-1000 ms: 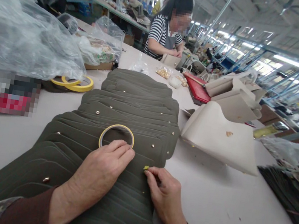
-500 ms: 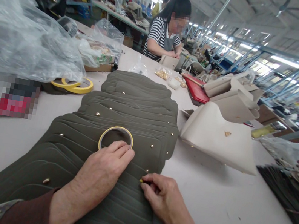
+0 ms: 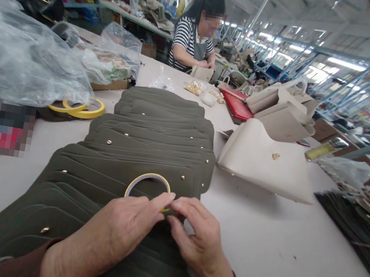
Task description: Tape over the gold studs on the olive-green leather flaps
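Note:
My left hand is closed on a thin roll of yellow tape, whose ring stands up past the fingers. My right hand pinches at a small bit of yellow tape beside the left fingertips; the two hands nearly touch. Beneath both hands lie overlapping dark olive-green panels, layered in rows, with small gold studs on several of them. My palms and wrists cover part of the front panels.
Two yellow tape rolls lie at left by clear plastic sheeting. A cream bag piece is at right, with a red item behind. A co-worker works across the table. Stacked dark panels sit far right.
My right hand has moved up and left to meet the left hand at the tape roll. My left hand has turned, and the roll sits slightly lower and further right.

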The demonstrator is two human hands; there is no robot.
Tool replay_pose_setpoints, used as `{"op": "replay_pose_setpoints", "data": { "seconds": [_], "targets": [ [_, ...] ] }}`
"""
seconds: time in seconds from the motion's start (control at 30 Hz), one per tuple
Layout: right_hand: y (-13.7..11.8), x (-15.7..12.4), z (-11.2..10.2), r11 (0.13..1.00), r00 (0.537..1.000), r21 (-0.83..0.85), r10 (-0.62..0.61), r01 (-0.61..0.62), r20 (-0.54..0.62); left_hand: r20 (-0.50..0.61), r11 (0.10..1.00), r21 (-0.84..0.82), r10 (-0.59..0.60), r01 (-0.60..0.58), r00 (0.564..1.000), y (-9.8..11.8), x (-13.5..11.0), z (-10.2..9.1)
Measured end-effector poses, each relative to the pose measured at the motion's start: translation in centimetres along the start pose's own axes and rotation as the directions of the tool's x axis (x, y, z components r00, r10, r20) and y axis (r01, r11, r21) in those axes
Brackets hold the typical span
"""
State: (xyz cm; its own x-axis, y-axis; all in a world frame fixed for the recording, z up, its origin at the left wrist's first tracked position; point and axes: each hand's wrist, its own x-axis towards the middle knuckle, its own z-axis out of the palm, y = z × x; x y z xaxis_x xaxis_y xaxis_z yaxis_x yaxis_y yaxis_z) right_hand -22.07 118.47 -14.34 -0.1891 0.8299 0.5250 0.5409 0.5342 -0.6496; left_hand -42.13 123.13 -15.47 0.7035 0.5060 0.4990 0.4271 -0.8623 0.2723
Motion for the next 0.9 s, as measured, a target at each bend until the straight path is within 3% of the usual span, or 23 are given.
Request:
{"op": "replay_pose_setpoints", "data": {
  "seconds": [0.2, 0.3, 0.37, 0.43, 0.47, 0.53, 0.6, 0.63, 0.77, 0.9],
  "targets": [
    [-0.1, 0.2, 1.2, 0.977, 0.989, -0.163, -0.147, 0.14, -0.027, 0.046, 1.0, -0.004, -0.016, 0.016, 0.999, 0.5, 0.3, -0.2],
    [-0.4, 0.1, 1.2, 0.959, 0.983, -0.237, -0.172, 0.154, -0.059, 0.034, 0.999, -0.042, 0.0, 0.001, 0.999, 0.8, 0.8, -0.6],
    [-0.8, 0.1, 1.1, 0.971, 0.987, -0.224, -0.114, 0.086, -0.117, 0.018, 0.998, -0.056, 0.007, -0.006, 1.0, 1.0, 1.0, -0.7],
    [-1.1, 0.2, 1.1, 0.989, 0.982, -0.096, 0.093, -0.11, -0.167, 0.003, 0.999, -0.042, 0.007, -0.007, 1.0, 1.2, 1.2, -0.8],
    [-1.3, 0.4, 1.1, 0.968, 0.956, 0.017, 0.248, -0.249, -0.159, -0.005, 0.999, -0.033, 0.007, -0.007, 1.0, 1.3, 1.2, -0.8],
    [-1.7, 0.7, 1.1, 0.819, 0.841, 0.267, 0.539, -0.508, -0.049, -0.028, 0.999, -0.033, 0.013, -0.014, 1.0, 1.3, 1.3, -0.8],
    [-2.0, 1.0, 1.1, 0.626, 0.724, 0.441, 0.685, -0.644, 0.086, -0.059, 0.998, -0.06, 0.024, -0.028, 0.998, 1.3, 1.3, -0.7],
    [-2.2, 1.1, 1.1, 0.561, 0.689, 0.487, 0.714, -0.67, 0.126, -0.07, 0.997, -0.075, 0.027, -0.032, 0.997, 1.3, 1.3, -0.7],
    [-2.6, 1.3, 1.4, 0.504, 0.65, 0.535, 0.751, -0.679, 0.118, -0.102, 0.997, -0.072, 0.032, -0.039, 0.994, 1.4, 1.2, -0.6],
    [-0.9, 1.0, 1.2, 0.432, 0.6, 0.602, 0.794, -0.671, 0.099, -0.123, 0.994, -0.091, 0.055, -0.067, 0.991, 2.3, 0.9, -0.9]
  ]
}}
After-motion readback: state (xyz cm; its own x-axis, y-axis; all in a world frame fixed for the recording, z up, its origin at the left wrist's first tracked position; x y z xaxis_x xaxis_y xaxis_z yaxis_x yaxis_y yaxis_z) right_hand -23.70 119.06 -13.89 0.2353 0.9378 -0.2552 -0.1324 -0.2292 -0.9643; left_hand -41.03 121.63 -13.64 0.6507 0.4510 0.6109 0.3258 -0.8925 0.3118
